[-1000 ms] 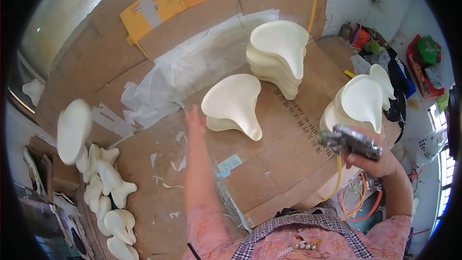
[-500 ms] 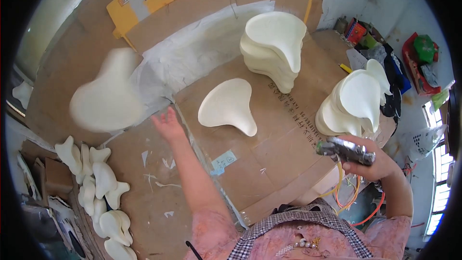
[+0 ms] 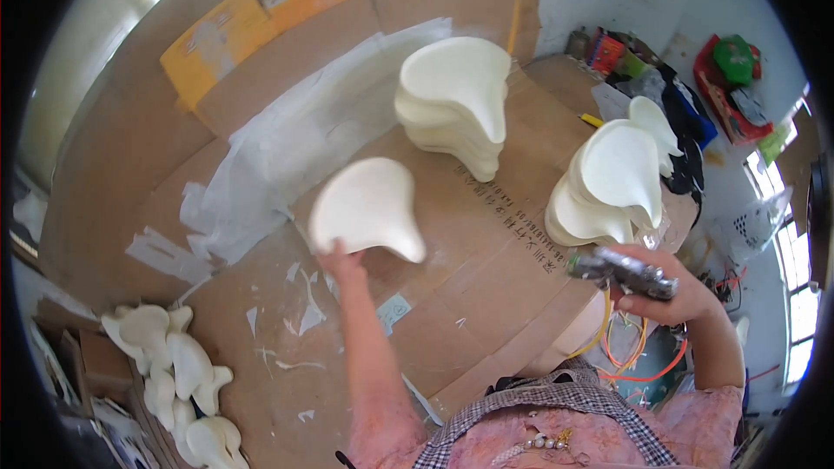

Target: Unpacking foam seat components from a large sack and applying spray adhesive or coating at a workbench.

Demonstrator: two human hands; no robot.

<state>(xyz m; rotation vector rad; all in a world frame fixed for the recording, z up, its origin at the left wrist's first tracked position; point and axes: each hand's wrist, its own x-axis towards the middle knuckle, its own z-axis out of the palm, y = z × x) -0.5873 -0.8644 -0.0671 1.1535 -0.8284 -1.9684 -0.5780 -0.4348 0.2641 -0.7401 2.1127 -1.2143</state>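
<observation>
Several cream saddle-shaped pieces (image 3: pixel 187 365) heap along the cardboard's left side. Near the middle, the left hand (image 3: pixel 344 264) grips the near rim of a single shell (image 3: pixel 365 204), fingers hidden. Bare cardboard (image 3: pixel 486 282) opens rightward, before a tall stack (image 3: pixel 453 91). Well apart, the right hand (image 3: pixel 678 291) wraps a metal tool (image 3: pixel 621 269) near another stack (image 3: pixel 608 178).
</observation>
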